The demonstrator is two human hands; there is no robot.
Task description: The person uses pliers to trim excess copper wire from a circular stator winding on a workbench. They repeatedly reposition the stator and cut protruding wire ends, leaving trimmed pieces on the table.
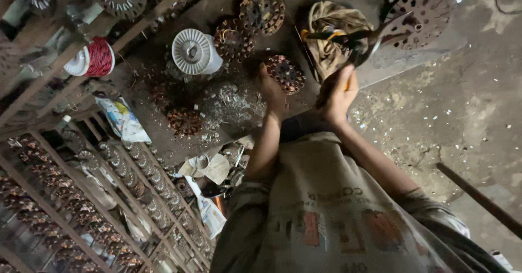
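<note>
Two hands work close together: the left hand rests its grip on a round copper-wound stator core on the table, just beside it; the right hand clenches a dark tool handle pointing up and away.

Red wire spool, white reel

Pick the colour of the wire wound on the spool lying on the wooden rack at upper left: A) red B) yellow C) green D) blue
A: the spool of wire on the wooden rack shows red windings between pale end flanges, while the white spool nearby on the floor shows only its pale end disc.
</note>
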